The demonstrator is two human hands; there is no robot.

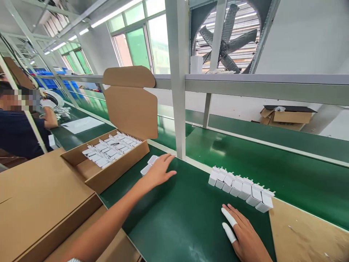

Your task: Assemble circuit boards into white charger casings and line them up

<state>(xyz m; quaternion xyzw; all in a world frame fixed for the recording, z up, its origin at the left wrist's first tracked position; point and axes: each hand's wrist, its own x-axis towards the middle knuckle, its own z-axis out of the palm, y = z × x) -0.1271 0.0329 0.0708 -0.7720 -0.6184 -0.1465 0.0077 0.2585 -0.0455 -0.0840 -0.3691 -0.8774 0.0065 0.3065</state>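
My left hand [159, 169] reaches out over the green mat [191, 214], fingers stretched and apart, just touching two small white chargers [149, 165] beside an open cardboard box [114, 171]. That box holds several white chargers [110, 150] in rows. My right hand [244, 233] rests flat on the mat with white cots on two fingers, holding nothing. Just beyond it lies a row of several white plug chargers [241, 188].
A closed cardboard carton [40, 203] sits at the left. A brown cardboard sheet [308, 233] lies at the right. A white post [178, 80] and shelf rail [267, 85] rise behind the mat. Another person in dark blue [19, 127] works at far left.
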